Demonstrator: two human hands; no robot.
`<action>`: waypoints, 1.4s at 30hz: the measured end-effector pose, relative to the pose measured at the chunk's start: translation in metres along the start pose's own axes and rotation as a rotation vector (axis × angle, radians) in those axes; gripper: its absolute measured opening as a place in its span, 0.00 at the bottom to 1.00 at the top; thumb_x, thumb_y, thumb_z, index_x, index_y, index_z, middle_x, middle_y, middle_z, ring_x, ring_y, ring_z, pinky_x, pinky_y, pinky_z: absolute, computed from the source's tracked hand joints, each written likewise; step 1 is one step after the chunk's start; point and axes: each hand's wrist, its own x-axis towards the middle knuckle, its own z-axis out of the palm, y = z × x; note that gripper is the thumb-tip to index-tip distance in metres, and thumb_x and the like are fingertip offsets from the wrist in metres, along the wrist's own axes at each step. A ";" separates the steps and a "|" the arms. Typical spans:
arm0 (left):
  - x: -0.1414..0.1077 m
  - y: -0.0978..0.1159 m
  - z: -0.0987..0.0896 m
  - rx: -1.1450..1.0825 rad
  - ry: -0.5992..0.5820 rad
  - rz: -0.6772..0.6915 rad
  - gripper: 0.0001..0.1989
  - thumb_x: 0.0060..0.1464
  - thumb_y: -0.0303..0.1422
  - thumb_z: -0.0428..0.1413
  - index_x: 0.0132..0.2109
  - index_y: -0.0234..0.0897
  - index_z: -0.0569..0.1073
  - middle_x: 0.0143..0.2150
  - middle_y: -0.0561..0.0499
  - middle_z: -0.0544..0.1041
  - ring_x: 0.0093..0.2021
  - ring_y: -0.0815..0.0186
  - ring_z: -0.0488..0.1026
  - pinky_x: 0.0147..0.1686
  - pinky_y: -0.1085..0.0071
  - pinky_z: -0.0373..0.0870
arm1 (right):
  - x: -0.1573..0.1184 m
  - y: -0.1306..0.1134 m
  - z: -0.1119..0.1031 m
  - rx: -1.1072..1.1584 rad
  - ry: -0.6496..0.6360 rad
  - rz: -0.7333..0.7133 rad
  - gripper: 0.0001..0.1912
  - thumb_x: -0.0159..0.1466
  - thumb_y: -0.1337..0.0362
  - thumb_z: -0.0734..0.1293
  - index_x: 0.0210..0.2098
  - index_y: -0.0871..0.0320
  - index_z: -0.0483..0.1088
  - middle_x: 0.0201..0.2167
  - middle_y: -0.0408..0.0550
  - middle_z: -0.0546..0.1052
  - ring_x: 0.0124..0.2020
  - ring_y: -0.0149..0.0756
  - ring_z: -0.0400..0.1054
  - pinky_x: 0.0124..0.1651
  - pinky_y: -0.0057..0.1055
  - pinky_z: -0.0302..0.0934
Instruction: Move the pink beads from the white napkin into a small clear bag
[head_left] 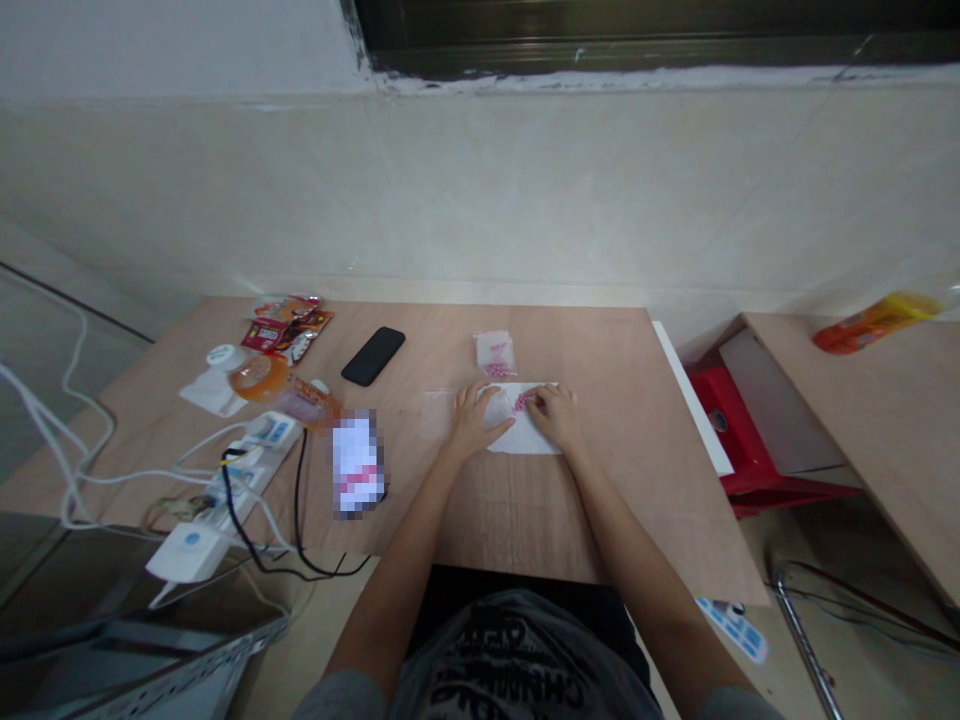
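Observation:
On the table lies a white sheet of paper [517,438] with a small cluster of pink bead-like pieces [519,403] on it. My left hand [472,420] rests at the paper's left edge, thumb and fingers spread. My right hand [553,415] is over the paper's right side, its fingers bent together at the pink pieces; what is between the fingertips is too small to make out. Just beyond the paper is a small clear bag [494,353] with more pink pieces in its near end. A faint clear plastic piece [439,405] lies left of my left hand.
Left of my hands are a black phone [373,356], a lit, blurred-out screen [358,465], an orange drink bottle [277,385] on its side, snack packets [286,325] and a power strip [225,500] with cables. A red stool [739,430] stands right of the table.

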 end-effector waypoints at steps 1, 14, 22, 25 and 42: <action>0.000 0.000 0.000 -0.001 0.000 -0.001 0.31 0.50 0.50 0.59 0.58 0.43 0.66 0.61 0.45 0.66 0.59 0.52 0.62 0.59 0.56 0.57 | 0.000 0.000 0.000 0.001 0.002 0.003 0.12 0.67 0.58 0.60 0.40 0.51 0.75 0.34 0.48 0.76 0.41 0.42 0.63 0.43 0.36 0.47; 0.000 -0.001 0.002 0.031 -0.026 0.021 0.31 0.50 0.52 0.59 0.59 0.45 0.66 0.62 0.46 0.65 0.59 0.53 0.62 0.58 0.56 0.57 | -0.002 -0.006 -0.007 0.071 0.026 -0.006 0.15 0.68 0.53 0.60 0.39 0.52 0.75 0.31 0.46 0.76 0.39 0.40 0.64 0.42 0.35 0.45; 0.000 -0.004 0.005 0.045 -0.037 0.051 0.32 0.50 0.52 0.59 0.59 0.45 0.67 0.62 0.45 0.64 0.60 0.52 0.61 0.59 0.56 0.56 | -0.003 -0.006 -0.008 0.187 -0.012 -0.158 0.15 0.68 0.53 0.61 0.40 0.53 0.76 0.33 0.46 0.76 0.38 0.39 0.64 0.45 0.36 0.48; 0.000 -0.005 0.006 0.045 -0.027 0.059 0.32 0.50 0.53 0.59 0.59 0.44 0.67 0.62 0.44 0.64 0.60 0.52 0.62 0.59 0.56 0.56 | -0.003 -0.005 -0.006 0.196 -0.042 -0.201 0.15 0.68 0.53 0.61 0.41 0.52 0.76 0.35 0.47 0.77 0.40 0.39 0.64 0.47 0.37 0.48; 0.001 0.001 -0.001 0.026 -0.033 -0.007 0.31 0.51 0.51 0.59 0.59 0.46 0.66 0.61 0.46 0.65 0.59 0.53 0.62 0.58 0.56 0.57 | -0.001 0.000 0.000 0.070 -0.029 -0.016 0.11 0.66 0.59 0.62 0.41 0.52 0.76 0.35 0.47 0.76 0.41 0.41 0.63 0.45 0.37 0.47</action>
